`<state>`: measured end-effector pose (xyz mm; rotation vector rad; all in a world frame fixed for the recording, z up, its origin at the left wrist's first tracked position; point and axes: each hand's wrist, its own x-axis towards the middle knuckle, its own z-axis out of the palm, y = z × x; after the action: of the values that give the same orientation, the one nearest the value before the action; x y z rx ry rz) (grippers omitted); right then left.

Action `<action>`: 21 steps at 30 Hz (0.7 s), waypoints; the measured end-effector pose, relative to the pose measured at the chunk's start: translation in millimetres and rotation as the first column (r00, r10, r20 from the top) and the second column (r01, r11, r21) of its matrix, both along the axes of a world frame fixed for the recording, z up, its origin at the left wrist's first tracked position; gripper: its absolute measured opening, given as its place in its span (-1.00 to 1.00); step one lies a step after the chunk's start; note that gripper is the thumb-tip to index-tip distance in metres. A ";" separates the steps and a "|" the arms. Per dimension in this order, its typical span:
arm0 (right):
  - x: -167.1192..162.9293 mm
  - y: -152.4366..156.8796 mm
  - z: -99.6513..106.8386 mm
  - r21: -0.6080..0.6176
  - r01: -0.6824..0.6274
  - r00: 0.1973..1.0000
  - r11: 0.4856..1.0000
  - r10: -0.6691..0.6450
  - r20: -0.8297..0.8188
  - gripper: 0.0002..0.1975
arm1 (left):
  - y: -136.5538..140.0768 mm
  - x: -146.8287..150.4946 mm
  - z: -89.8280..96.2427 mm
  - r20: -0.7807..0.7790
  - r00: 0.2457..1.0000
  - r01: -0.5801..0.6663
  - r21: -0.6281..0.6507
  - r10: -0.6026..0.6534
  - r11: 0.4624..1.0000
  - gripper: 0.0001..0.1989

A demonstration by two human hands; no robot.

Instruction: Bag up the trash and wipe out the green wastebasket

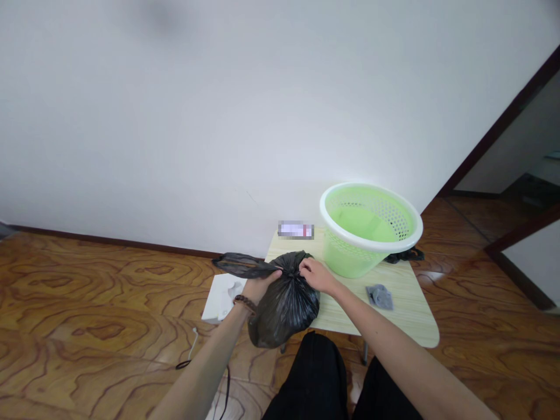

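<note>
A filled black garbage bag point(286, 309) rests at the left part of the small table, bulging over its front edge. Its neck is gathered and twisted between my hands. My left hand point(261, 284) is closed on the bag's neck from the left, and a long loose flap of the black plastic sticks out to the left above it. On the other side of the neck, my right hand point(315, 275) pinches the gathered plastic with bent fingers. What the bag contains is hidden.
A green perforated basket point(350, 262) with a white rim stands right of the bag on the light wood table point(415, 326). A crumpled grey piece point(380, 296) lies before it, dark plastic point(406, 255) behind. A white box point(214, 297) and cable point(192, 344) are lower left.
</note>
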<state>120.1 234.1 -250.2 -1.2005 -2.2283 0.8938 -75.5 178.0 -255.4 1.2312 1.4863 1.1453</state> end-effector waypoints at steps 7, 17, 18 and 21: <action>-13.4 -6.8 -13.1 -0.248 0.044 0.972 0.968 -0.099 -0.214 -0.91 | 3.2 20.6 -6.4 0.473 0.880 -0.050 0.004 0.042 0.999 -0.62; 3.4 -8.4 3.6 0.232 -0.157 0.980 0.960 0.123 0.156 -0.84 | 9.3 19.3 -17.9 0.570 0.821 0.009 -0.017 0.002 1.000 -0.74; 3.4 -8.9 3.5 0.234 -0.168 0.975 0.958 0.127 0.183 -0.84 | 10.4 18.9 -19.6 0.563 0.826 0.009 -0.028 0.008 1.000 -0.73; 2.0 -9.9 2.9 0.227 -0.157 0.970 0.961 0.107 0.218 -0.84 | 13.2 18.3 -22.3 0.545 0.837 -0.019 -0.062 0.050 0.998 -0.71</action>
<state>122.1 224.3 -247.3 -1.0800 -2.5212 0.5433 -57.2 191.3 -277.7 0.7451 1.0926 1.3337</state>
